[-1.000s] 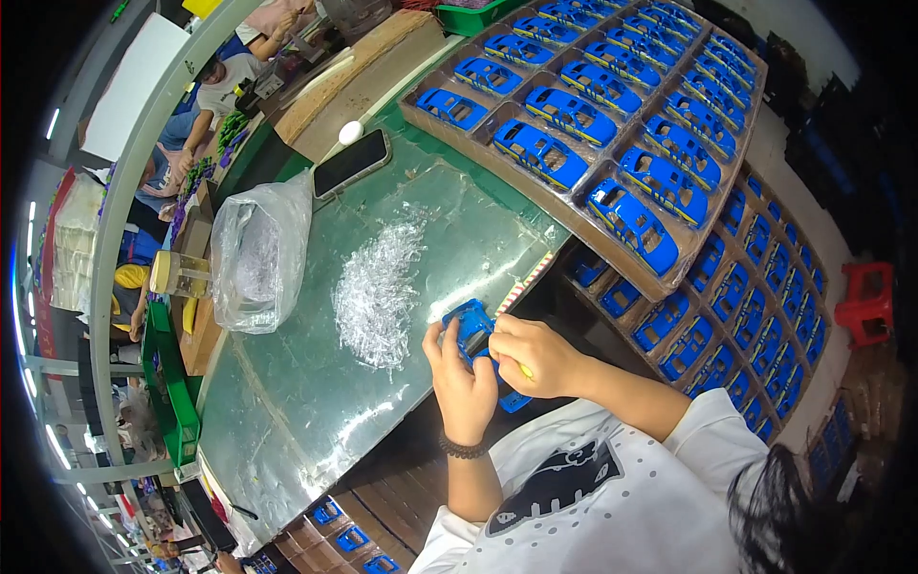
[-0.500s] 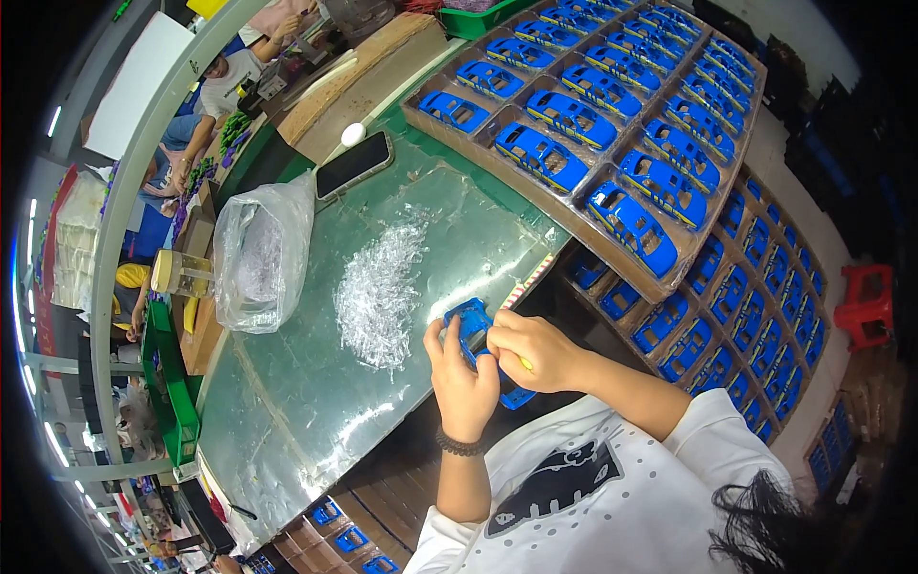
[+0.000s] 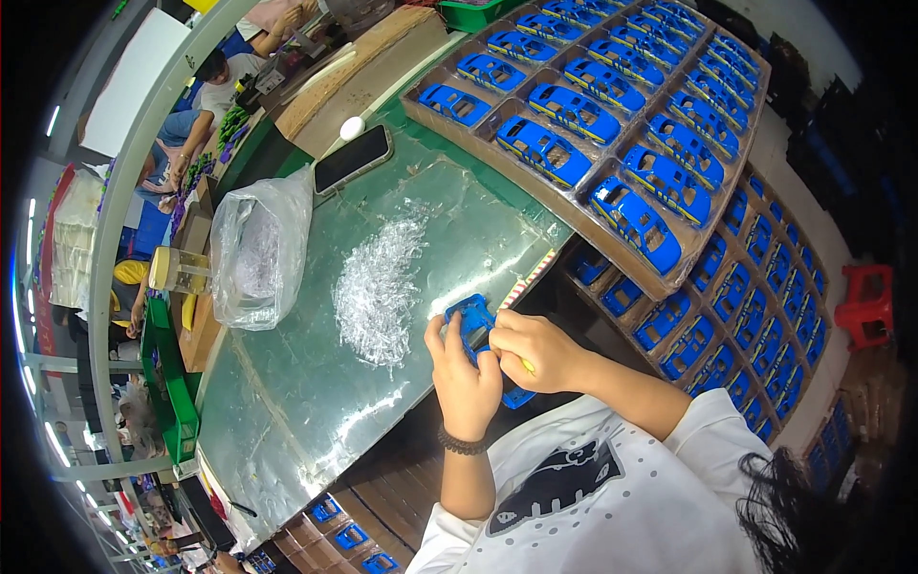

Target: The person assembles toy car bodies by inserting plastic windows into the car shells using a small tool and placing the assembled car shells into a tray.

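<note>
A blue toy car body shell (image 3: pixel 468 311) is at the table's near right edge, its hollow side seemingly turned up. My left hand (image 3: pixel 466 390) is closed around its left side. Over the shell, the fingers of my right hand (image 3: pixel 541 350) are closed on a slim yellow stick-like tool (image 3: pixel 527 366). Its tip is hidden by my fingers and the shell. More blue plastic shows just below my hands. To the left of the shell lies a pile of small clear plastic pieces (image 3: pixel 371 304) on the green tabletop (image 3: pixel 287 402).
Behind the pile are a clear plastic bag (image 3: pixel 298 225) and a phone (image 3: pixel 352 161). Compartment trays (image 3: pixel 550 203) of blue car shells are stacked at the right. A red-and-white striped strip (image 3: pixel 526 279) runs along the table edge. A red stool (image 3: pixel 865 306) stands far right; people work at far left.
My hands and the shell stay almost in place, with only a very slight shift. The whole view has moved slightly.
</note>
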`<state>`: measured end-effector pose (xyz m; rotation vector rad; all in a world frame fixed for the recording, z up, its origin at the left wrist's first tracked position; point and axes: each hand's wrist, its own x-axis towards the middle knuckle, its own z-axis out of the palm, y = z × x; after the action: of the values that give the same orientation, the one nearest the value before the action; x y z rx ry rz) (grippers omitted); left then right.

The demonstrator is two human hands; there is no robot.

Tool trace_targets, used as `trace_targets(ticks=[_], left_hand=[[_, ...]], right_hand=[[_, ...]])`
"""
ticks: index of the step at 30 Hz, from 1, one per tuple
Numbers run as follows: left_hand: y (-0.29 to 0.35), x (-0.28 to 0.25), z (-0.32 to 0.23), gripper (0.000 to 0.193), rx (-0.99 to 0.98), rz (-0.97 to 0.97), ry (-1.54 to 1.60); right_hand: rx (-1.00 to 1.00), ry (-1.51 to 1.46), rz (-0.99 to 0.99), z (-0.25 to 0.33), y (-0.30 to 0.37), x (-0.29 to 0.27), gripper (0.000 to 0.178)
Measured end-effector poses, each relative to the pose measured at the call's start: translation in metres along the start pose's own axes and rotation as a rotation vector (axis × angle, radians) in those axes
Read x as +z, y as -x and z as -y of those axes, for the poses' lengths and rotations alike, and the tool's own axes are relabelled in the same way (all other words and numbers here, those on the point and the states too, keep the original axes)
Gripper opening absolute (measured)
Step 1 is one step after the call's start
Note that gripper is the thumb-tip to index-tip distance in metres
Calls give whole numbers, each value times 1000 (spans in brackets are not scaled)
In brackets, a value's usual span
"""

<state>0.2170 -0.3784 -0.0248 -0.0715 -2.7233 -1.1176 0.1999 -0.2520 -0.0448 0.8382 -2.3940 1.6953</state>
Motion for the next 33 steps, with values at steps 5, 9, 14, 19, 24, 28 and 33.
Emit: trace_targets(ticks=[5, 9, 14, 19, 24, 28, 33], left_hand=[[0, -6, 2, 43, -18, 39, 38], [-1, -3, 0, 43, -4, 78, 77], [-8, 13, -4, 41, 183, 142, 80], [17, 53, -9, 37, 293, 222, 571], [-2, 133, -40, 30, 626, 565, 398], [-16, 185, -81, 33, 949, 777, 261], [-35, 258, -70, 39, 1205, 478, 506]], right_hand=[[6, 41, 12, 4, -2, 4, 4], [43, 28, 45, 3, -3, -8, 4], [-80, 158, -168, 31, 1, -48, 28], [109, 12, -278, 66, 66, -103, 22], [661, -112, -400, 11, 127, -153, 25], [653, -10, -180, -25, 164, -184, 38], [674, 20, -10, -53, 155, -225, 46]])
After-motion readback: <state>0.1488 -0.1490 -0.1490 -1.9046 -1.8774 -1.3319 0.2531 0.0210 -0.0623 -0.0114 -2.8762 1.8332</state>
